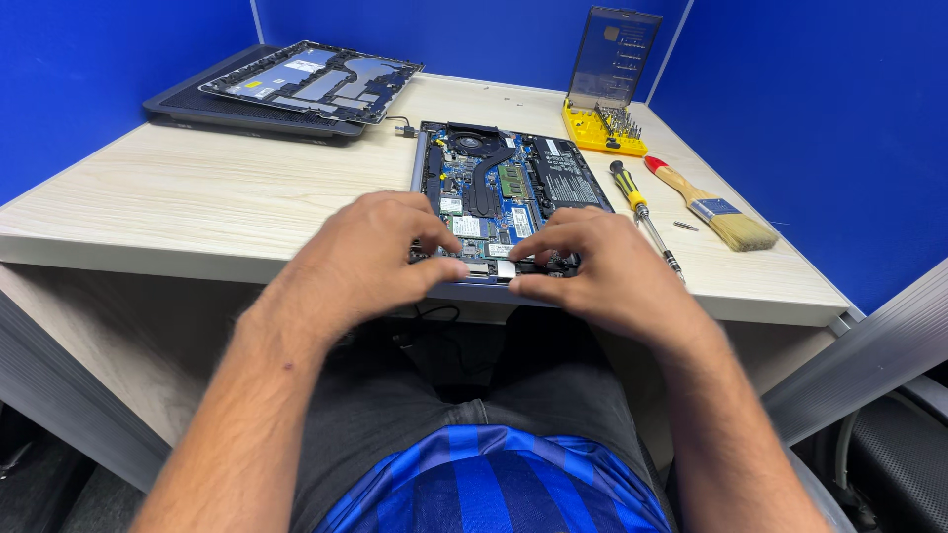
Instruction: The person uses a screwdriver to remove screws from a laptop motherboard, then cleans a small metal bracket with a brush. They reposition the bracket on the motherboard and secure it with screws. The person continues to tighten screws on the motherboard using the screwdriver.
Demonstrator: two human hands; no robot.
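Laptop: we see an opened grey laptop with its bottom cover off [499, 183], a flat rectangular chassis lying on the pale wood-grain table [197, 197], its near edge at the table's front lip.
Inside: a blue circuit board, a round black fan, dark curved heat pipes, a green memory strip and a matte black battery slab on the right.
Left hand: our left hand [370, 252] rests over the near-left part of the chassis, fingers curled and slightly spread, fingertips pressing down on the board edge, thumb hooked along the front rim.
Right hand: our right hand [592, 266] lies over the near-right part, fingers bent and close together, thumb against the front edge; we think the fingertips grip a small dark part there, but they hide it.
Cover: the removed grey bottom panel with foil patches [311, 79] lies inner side up on a dark ribbed rectangular mat [197, 104], far left, well apart from the hands.
Bit set: a yellow plastic bit case with a smoky translucent lid standing open [607, 94], just beyond the laptop's right corner.
Screwdriver: a yellow-and-black handled screwdriver with a slim steel shaft [642, 212] lies just right of the laptop.
Brush: a flat wooden-handled brush with a red tip and pale bristles [711, 207], right of the screwdriver.
Walls: smooth blue partition panels [99, 69].
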